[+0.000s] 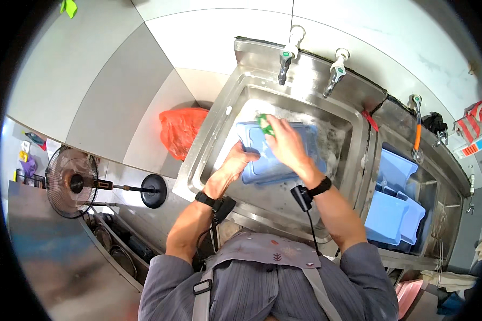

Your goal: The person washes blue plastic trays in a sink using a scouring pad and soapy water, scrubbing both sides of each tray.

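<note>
A light blue plastic container (260,168) with rounded corners is tilted over the soapy water in the steel sink (211,142). My left hand (234,162) grips its left edge, with the thumb on top of the blue surface. Across the container reaches my right hand (288,143), its fingers closed on a green scouring pad (263,124) pressed near the far edge. White suds float around the container, and its underside is hidden. Black straps with small devices circle both my wrists.
Two taps (285,64) (334,75) rise behind the sink. In the right-hand basin stand several blue tubs (385,214), below an orange-handled tap (416,131). A red plastic bag (182,131) lies left of the sink. Further left stands a fan (76,183).
</note>
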### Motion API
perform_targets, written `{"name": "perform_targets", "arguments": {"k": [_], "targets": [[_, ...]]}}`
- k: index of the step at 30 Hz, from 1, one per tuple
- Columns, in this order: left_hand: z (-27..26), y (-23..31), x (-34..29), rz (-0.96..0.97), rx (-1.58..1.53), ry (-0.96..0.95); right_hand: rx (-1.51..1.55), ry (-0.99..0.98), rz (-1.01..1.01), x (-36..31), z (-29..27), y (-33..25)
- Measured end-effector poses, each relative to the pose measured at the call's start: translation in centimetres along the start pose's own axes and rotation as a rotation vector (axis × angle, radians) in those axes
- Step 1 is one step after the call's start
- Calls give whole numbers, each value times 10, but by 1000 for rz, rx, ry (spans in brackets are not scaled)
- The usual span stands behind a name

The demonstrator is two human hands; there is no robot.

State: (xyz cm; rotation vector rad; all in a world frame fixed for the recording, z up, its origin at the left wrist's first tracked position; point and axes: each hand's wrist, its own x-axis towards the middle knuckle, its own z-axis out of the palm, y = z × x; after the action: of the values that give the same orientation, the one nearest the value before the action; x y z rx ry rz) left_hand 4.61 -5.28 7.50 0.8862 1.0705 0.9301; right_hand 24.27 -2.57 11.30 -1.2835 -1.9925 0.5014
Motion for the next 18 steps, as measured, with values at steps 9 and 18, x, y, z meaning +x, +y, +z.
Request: {"name": "perform_targets", "arguments": {"k": [9, 18], "targets": [[16, 0, -9, 176, 122, 17, -149, 54, -464, 26, 51, -25], [4, 7, -15, 119, -30, -20, 125, 174, -5, 36, 28, 50]]}}
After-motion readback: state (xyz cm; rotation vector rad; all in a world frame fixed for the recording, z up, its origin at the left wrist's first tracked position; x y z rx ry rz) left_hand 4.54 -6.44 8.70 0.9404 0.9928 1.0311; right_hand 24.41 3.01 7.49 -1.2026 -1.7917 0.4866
